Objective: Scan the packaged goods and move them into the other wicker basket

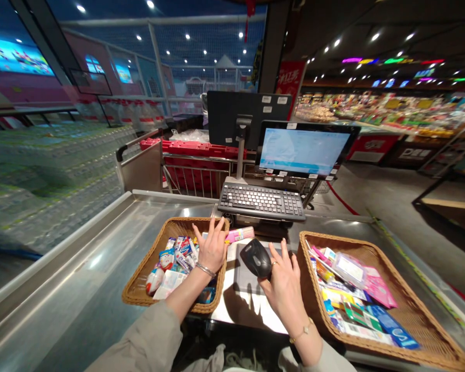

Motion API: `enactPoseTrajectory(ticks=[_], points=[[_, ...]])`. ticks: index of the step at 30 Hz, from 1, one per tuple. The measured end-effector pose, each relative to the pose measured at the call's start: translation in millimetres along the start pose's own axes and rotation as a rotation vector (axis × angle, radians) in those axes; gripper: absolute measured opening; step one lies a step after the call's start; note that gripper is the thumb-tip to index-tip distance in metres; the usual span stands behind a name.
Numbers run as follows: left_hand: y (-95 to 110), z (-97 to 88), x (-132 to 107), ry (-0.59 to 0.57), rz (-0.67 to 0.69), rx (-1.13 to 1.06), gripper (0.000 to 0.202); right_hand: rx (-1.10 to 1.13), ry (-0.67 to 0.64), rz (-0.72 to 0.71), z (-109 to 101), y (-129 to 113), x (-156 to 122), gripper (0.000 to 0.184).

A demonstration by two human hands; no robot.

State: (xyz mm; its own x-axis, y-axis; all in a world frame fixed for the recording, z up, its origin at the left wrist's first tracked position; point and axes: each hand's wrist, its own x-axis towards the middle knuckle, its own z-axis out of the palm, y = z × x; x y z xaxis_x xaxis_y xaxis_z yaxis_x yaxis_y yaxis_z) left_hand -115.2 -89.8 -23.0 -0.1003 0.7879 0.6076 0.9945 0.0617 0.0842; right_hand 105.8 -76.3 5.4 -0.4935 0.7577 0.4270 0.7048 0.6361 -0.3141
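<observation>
Left hand is hovering over the right-hand rim of the left wicker basket, palm down, fingers splaying wide and gripping nothing that I can see. Fingertips are pointing toward the keyboard; a pink packet is lying just beside my index finger, contact not determinable. A thin bracelet is sitting on that wrist. Below the hand, small snack packets are filling the basket. Right hand is hovering between the two baskets, fingers also spreading apart, with the black scanner sitting against its thumb side (thumb is hiding behind the scanner body, so I cannot tell whether I am actually gripping it or only touching it). The scanner is hanging above the white mat in the middle of the steel counter, just in front of the keyboard. The right wicker basket is lying just beside my right hand, holding flat boxes and a clear plastic case. The monitor is glowing behind the keyboard, showing a pale screen too small to read
</observation>
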Motion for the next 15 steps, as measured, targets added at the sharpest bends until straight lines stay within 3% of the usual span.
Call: enactPoseTrajectory(ticks=[10, 15], points=[[1.7, -1.1, 4.7, 0.014, -0.001, -0.012, 0.019, 0.003, -0.001, 0.001, 2.3, 1.6, -0.5, 0.024], [5.1, -2.6, 8.3, 0.015, 0.005, -0.016, 0.018, -0.067, 0.04, 0.026, 3.6, 6.5, -1.3, 0.051]])
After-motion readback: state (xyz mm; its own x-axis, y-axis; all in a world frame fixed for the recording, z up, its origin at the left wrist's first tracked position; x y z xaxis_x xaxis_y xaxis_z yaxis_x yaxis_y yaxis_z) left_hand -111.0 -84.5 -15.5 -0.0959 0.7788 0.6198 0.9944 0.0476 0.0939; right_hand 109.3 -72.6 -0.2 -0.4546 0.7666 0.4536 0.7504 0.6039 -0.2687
